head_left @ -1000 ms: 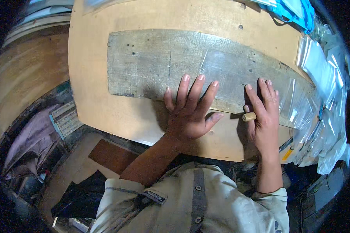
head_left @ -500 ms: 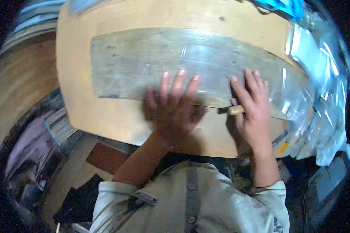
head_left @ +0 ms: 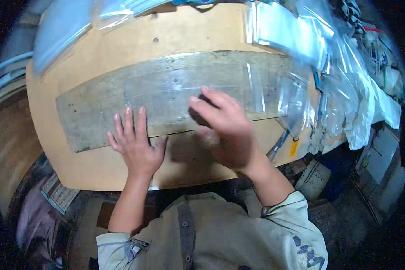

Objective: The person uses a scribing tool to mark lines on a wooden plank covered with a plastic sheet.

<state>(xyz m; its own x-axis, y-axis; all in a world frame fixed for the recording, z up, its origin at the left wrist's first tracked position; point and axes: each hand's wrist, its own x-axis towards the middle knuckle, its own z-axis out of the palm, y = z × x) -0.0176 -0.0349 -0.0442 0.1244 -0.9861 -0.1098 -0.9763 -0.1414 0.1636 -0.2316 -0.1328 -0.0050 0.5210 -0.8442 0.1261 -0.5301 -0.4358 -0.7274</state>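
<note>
My left hand (head_left: 137, 148) lies flat with fingers spread, its fingertips on the near edge of a long worn grey board (head_left: 94, 99). A clear plastic sheet (head_left: 175, 85) is spread over the board's middle, to the right of those fingertips. Over the board's near edge my right hand (head_left: 229, 128) is raised, blurred by motion, its fingers bent. A pale smeared end by its thumb looks like the wooden-handled tool (head_left: 206, 133) seen earlier in that hand; the rest of the tool is hidden.
A dark slim tool (head_left: 280, 141) and an orange piece (head_left: 294, 147) lie by the table's (head_left: 99, 173) near right edge. Clear plastic bags (head_left: 342, 96) heap up at the right. Stacked plastic sheets (head_left: 279, 31) lie at the back right, others (head_left: 63, 33) at the far left.
The view has shifted, with the board now sitting more to the left. My left hand has moved left along the board's near edge. My right hand has lifted and moved left.
</note>
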